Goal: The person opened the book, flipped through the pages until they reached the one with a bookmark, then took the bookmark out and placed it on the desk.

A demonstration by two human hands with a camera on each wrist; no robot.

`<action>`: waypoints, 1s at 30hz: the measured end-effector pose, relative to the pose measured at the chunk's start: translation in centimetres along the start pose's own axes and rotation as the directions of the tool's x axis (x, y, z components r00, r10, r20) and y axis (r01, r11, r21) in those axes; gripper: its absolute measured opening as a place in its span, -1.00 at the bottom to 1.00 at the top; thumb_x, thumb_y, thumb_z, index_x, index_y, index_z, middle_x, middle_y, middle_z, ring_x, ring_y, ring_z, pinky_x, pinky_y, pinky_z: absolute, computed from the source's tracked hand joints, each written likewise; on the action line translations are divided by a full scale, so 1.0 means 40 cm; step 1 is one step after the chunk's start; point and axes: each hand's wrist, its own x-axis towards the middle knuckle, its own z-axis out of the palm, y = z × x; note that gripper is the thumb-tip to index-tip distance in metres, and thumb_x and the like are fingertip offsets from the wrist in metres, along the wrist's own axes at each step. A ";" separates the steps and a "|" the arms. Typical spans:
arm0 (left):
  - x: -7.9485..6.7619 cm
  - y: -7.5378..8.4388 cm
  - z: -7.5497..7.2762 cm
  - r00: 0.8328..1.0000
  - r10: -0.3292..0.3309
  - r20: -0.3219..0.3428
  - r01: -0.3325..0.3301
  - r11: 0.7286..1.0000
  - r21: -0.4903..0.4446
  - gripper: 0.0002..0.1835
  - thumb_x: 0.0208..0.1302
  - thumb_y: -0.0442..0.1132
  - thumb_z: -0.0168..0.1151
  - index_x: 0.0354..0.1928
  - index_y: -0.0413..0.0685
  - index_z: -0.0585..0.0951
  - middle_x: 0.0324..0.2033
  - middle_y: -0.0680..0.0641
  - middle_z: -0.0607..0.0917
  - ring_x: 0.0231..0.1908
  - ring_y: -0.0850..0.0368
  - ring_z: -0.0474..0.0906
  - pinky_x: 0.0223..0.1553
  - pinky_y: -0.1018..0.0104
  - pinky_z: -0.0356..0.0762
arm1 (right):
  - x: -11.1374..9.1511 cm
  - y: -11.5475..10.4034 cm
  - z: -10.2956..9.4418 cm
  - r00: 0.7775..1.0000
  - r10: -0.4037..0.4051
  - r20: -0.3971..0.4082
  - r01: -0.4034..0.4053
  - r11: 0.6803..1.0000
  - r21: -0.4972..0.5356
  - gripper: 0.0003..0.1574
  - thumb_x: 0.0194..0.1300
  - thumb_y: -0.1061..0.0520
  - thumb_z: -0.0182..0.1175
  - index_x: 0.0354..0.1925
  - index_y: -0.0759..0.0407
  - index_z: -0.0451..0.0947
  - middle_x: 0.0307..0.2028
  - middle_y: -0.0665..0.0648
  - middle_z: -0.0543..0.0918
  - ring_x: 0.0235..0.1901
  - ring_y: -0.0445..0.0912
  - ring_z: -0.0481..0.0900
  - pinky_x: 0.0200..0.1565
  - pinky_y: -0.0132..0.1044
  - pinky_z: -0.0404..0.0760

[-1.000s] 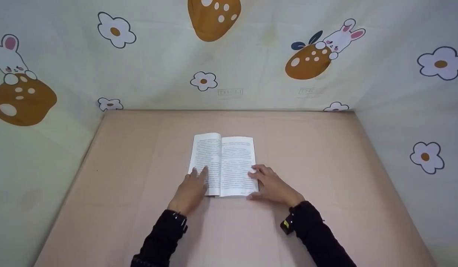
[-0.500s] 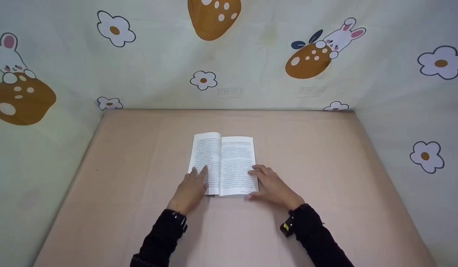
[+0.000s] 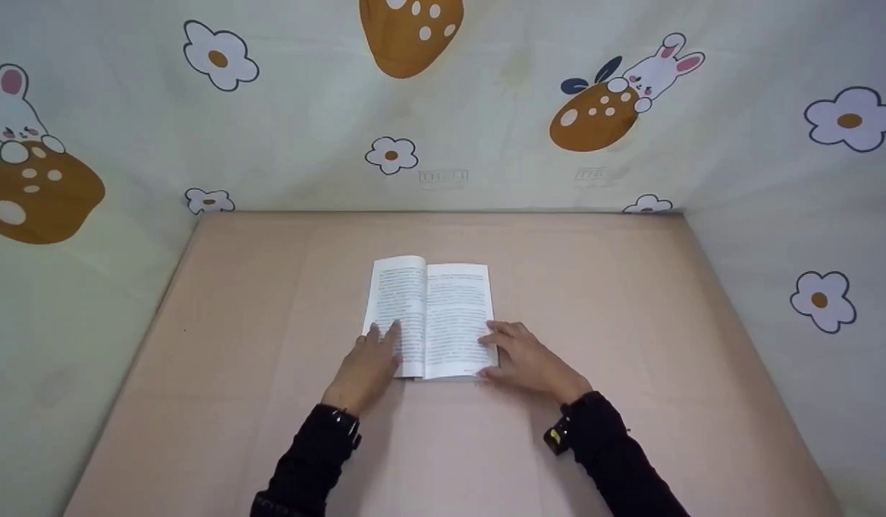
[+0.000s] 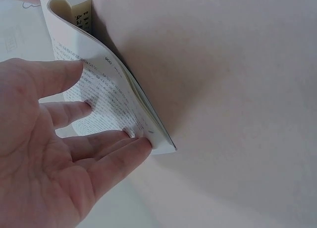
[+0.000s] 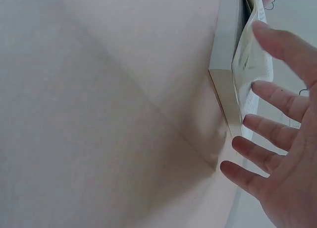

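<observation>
A book [image 3: 459,316] lies spread on the table, printed pages facing up; its left leaves curve up near the spine. My left hand [image 3: 367,366] rests on the lower left page, fingers spread and nearly straight. In the left wrist view, fingertips [image 4: 143,142] touch the printed page [image 4: 101,77] by its outer edge. At the lower right edge, my right hand [image 3: 533,366] touches the page with thumb and index finger. The right wrist view shows that hand [image 5: 292,134] with fingers extended, beside the book's thick page block [image 5: 225,84], where a page bows slightly.
A pale pinkish table covering [image 3: 630,359] spreads around the book. Fabric walls [image 3: 500,108] printed with rabbits and flowers rise behind and at both sides. Each wrist wears a dark strap over a black sleeve [image 3: 299,459].
The book and both hands keep nearly the same place. The head view has shifted very slightly.
</observation>
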 end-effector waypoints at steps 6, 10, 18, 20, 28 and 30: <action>0.001 0.000 -0.001 1.000 -0.011 0.017 0.012 1.000 -0.028 -0.43 0.38 -0.17 -0.02 0.38 -0.17 0.19 0.26 -0.52 0.21 0.23 -0.42 0.22 0.13 -0.17 0.39 | 0.004 -0.002 0.012 0.994 0.026 -0.106 -0.023 0.999 0.030 -0.33 0.12 -0.19 0.27 0.05 0.19 0.45 0.13 0.18 0.48 0.15 0.04 0.38 0.22 -0.06 0.35; 0.004 0.000 -0.001 0.999 -0.025 0.025 0.026 0.999 -0.036 -0.43 0.39 -0.16 -0.03 0.38 -0.16 0.18 0.27 -0.51 0.20 0.25 -0.40 0.20 0.14 -0.15 0.38 | 0.006 -0.009 0.023 0.971 0.102 -0.218 -0.088 0.993 0.074 -0.30 0.01 -0.23 0.32 -0.11 0.22 0.35 -0.24 0.07 0.45 -0.20 -0.11 0.37 -0.15 -0.29 0.43; 0.004 0.002 0.001 0.999 -0.025 0.024 0.026 0.999 -0.044 -0.43 0.38 -0.17 -0.02 0.38 -0.17 0.18 0.27 -0.52 0.20 0.24 -0.43 0.20 0.15 -0.19 0.35 | 0.007 -0.023 0.024 0.919 0.366 -0.145 -0.285 0.872 0.397 -0.56 0.12 -0.15 0.28 -0.55 0.10 0.36 -0.62 -0.07 0.38 -0.58 -0.21 0.29 -0.55 -0.47 0.22; 0.006 0.001 0.002 0.999 -0.023 0.022 0.024 0.999 -0.042 -0.42 0.38 -0.16 -0.02 0.38 -0.17 0.18 0.27 -0.52 0.20 0.24 -0.42 0.21 0.15 -0.18 0.35 | 0.007 -0.024 0.023 0.906 0.407 -0.114 -0.317 0.833 0.454 -0.64 0.14 -0.04 0.30 -0.52 0.12 0.39 -0.61 -0.04 0.45 -0.56 -0.20 0.33 -0.53 -0.46 0.27; 0.000 0.000 -0.001 1.000 0.016 -0.017 -0.016 1.000 -0.014 -0.44 0.37 -0.18 0.01 0.35 -0.22 0.22 0.22 -0.53 0.27 0.17 -0.40 0.31 0.06 -0.13 0.46 | -0.002 -0.028 0.030 0.982 0.180 -0.057 -0.163 0.959 0.231 -0.21 -0.07 0.06 0.45 0.11 0.23 0.37 -0.30 0.14 0.39 -0.33 -0.13 0.27 -0.29 -0.38 0.33; -0.001 0.000 -0.002 1.000 0.019 -0.019 -0.020 1.000 -0.018 -0.43 0.36 -0.18 0.01 0.35 -0.22 0.22 0.22 -0.53 0.27 0.17 -0.40 0.31 0.06 -0.12 0.46 | -0.004 -0.032 0.036 0.985 0.157 -0.064 -0.148 0.980 0.131 -0.05 -0.14 -0.01 0.48 0.19 0.22 0.32 -0.26 0.14 0.39 -0.31 -0.12 0.25 -0.24 -0.34 0.35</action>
